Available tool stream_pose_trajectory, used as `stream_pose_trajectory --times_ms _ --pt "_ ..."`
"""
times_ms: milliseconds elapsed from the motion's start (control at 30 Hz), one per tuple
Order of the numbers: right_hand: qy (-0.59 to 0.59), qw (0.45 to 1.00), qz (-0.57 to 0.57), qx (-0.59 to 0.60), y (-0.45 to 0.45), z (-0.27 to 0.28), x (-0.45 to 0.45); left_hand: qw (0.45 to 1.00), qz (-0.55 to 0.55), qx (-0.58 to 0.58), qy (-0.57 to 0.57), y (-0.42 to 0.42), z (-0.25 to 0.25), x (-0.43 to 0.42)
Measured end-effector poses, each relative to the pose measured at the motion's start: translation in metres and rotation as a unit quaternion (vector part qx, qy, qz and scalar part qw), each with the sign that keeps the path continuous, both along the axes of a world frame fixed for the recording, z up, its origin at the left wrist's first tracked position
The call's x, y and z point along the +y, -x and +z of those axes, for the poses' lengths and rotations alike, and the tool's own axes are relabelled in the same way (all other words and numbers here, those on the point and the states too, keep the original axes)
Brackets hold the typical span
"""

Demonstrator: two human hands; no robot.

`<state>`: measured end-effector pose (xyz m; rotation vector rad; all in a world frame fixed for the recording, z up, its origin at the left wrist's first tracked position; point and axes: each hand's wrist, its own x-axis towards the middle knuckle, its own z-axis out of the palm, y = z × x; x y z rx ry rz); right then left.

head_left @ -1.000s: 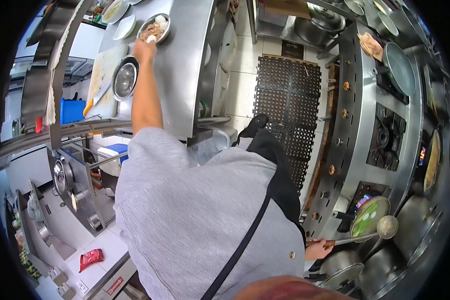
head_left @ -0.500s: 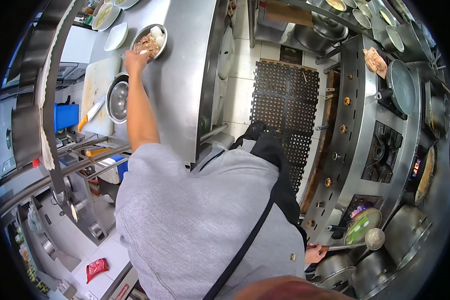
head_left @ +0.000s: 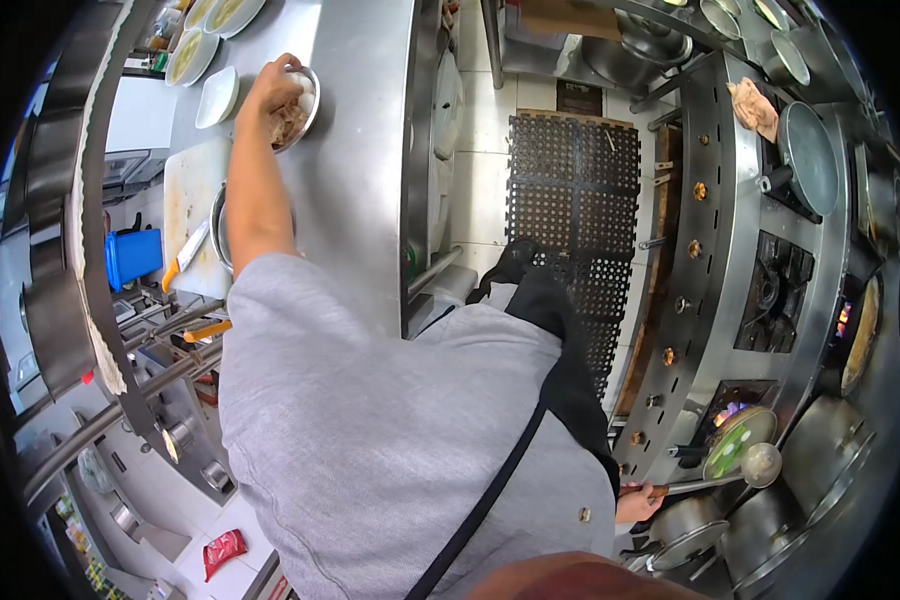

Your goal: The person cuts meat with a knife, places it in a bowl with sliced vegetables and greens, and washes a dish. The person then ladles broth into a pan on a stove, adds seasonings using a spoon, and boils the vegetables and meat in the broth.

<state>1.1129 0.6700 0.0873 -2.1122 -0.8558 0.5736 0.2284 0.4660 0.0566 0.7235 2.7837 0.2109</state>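
At the far end of the steel counter, my left hand (head_left: pixel 268 88) reaches into a metal bowl (head_left: pixel 315 108). Its fingers are bent and closed over the white pieces near the rim; what they grip, if anything, is hidden. Shredded-looking brownish meat (head_left: pixel 287 125) fills the near side of this bowl. On the stove side, my right hand (head_left: pixel 638 503) is wrapped around the wooden handle of a ladle (head_left: pixel 760 465). The ladle's round end hangs beside a frying pan (head_left: pixel 735 447) with green pieces in it, over a lit burner.
A white cutting board (head_left: pixel 192 190) holds a yellow-handled knife (head_left: pixel 185 258), next to a second metal bowl (head_left: pixel 220 232) partly behind my forearm. White dishes (head_left: pixel 217 97) stand at the counter's back. A grey frying pan (head_left: pixel 808 158), a cloth (head_left: pixel 753 108) and large pots (head_left: pixel 820 450) are on the stove.
My left hand has moved from the near edge of the bowl to its far side, over the white pieces. My right hand keeps the ladle beside the pan.
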Motion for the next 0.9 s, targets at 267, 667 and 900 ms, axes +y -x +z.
stream_pose_trajectory --times_ms 267,667,900 --pt "0.026 0.999 0.001 0.031 0.005 0.006 0.001 0.999 0.002 -0.037 -0.028 -0.007 0.001 -0.005" --pt "0.014 0.998 0.028 0.047 -0.031 -0.010 -0.004 0.993 0.009 -0.076 -0.088 -0.030 0.010 -0.006" --pt "0.060 0.995 0.006 0.073 -0.036 -0.006 -0.006 0.974 0.078 0.056 -0.206 -0.044 -0.010 -0.029"
